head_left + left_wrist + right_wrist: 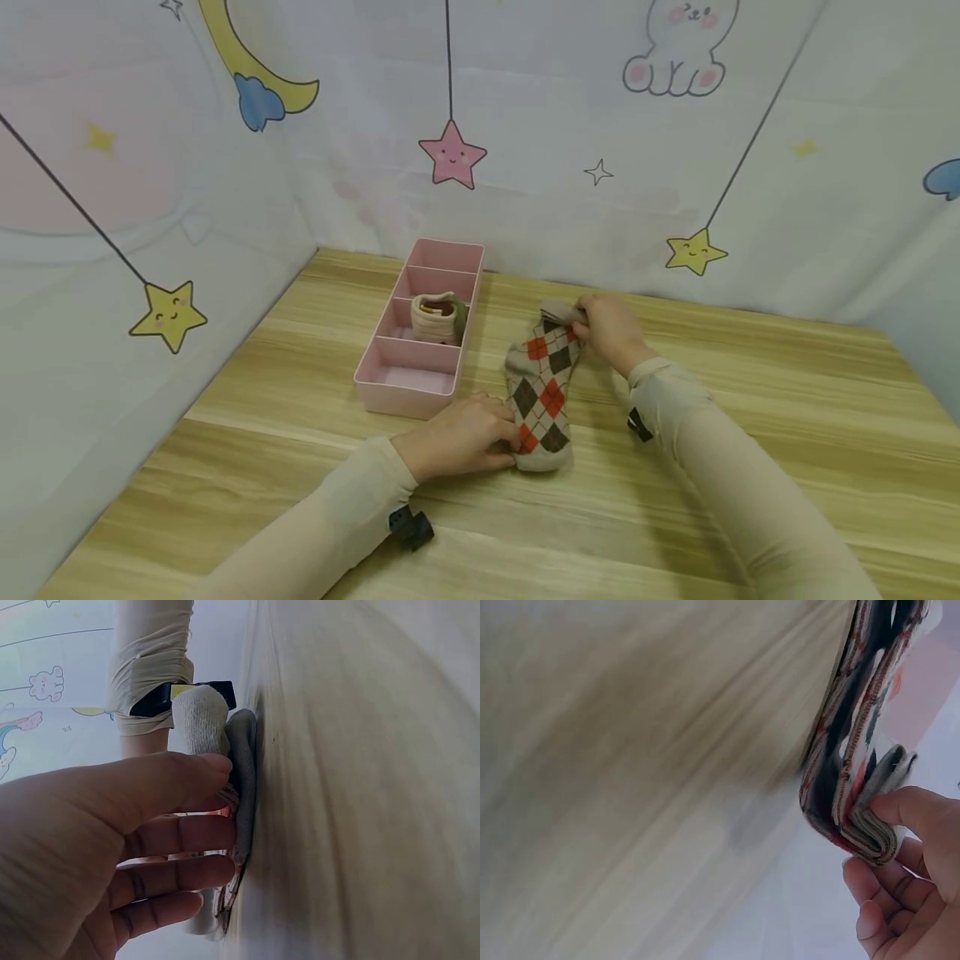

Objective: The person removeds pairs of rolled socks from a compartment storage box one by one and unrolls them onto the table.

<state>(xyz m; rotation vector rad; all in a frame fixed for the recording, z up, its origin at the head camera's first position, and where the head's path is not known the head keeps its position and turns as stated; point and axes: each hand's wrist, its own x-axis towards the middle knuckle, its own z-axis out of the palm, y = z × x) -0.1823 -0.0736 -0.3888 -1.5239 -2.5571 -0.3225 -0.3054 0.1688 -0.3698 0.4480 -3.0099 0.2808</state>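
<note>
Argyle socks (542,392) in beige, red and dark grey lie on the table, one layer on another. At the far end my right hand (611,332) pinches the cuff, which folds back between thumb and fingers; the right wrist view shows the folded cuff (877,832) lifted off the table. My left hand (461,437) is at the near toe end, on the left edge. Its fingers (180,832) lie nearly straight against the side of the socks in the left wrist view, not wrapped round them.
Left of the socks stands a pink box (408,402) divided into several compartments. A rolled beige and green sock (435,321) sits in one near its middle. The wooden table (285,467) meets a printed cloth backdrop (540,217) behind.
</note>
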